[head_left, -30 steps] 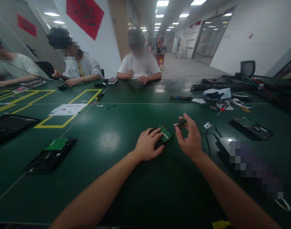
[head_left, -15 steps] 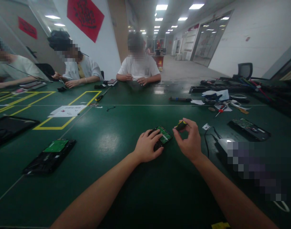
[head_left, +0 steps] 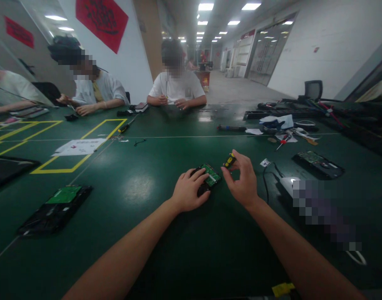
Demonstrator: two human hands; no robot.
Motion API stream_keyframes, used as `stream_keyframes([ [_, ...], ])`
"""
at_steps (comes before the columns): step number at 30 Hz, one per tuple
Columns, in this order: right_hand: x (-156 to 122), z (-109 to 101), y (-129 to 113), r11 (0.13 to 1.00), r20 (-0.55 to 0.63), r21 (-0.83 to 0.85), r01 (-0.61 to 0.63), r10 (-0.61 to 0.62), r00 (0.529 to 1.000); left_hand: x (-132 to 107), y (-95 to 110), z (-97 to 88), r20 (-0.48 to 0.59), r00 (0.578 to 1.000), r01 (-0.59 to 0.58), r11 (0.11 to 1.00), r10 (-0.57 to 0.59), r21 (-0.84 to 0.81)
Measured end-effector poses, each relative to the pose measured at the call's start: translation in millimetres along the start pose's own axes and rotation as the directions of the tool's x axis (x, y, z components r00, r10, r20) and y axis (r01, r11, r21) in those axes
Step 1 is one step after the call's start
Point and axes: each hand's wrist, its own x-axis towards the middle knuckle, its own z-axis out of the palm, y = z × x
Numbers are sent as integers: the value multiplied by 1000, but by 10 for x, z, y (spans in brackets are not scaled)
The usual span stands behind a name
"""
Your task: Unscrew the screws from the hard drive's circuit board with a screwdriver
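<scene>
My left hand (head_left: 188, 189) lies over a black device with a green circuit board (head_left: 211, 176), which looks like a hard drive. Its fingers reach across the board and the thumb presses at the near edge, gripping it against the table. Part of the device is hidden under the hand. Just to its right, my right hand (head_left: 242, 179) pinches a screwdriver by its short black-and-yellow handle (head_left: 229, 161), fingers curled round it. The shaft and tip of the screwdriver cannot be made out.
A similar black unit with a green board (head_left: 64, 194) lies left, another (head_left: 318, 164) right. Near my right arm are a cable (head_left: 266, 187) and a blurred-out long object (head_left: 325, 212). A red screwdriver (head_left: 283, 141) and papers lie farther back. Several people sit across the table.
The view has shifted slightly, so everything sits a little farther left. The screwdriver handle has turned, with its yellow end more toward me. My left hand stays on the device.
</scene>
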Motion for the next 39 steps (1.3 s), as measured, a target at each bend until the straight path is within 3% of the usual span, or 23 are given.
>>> stream_keyframes([
  [32,-9,-17,3,996,55,92,0,-5,998,3,-22,17,-16,1000,-20,1000,20,7],
  [39,-1,-35,0,1000,46,29,5,-6,999,-9,-22,12,-10,1000,-13,1000,13,2],
])
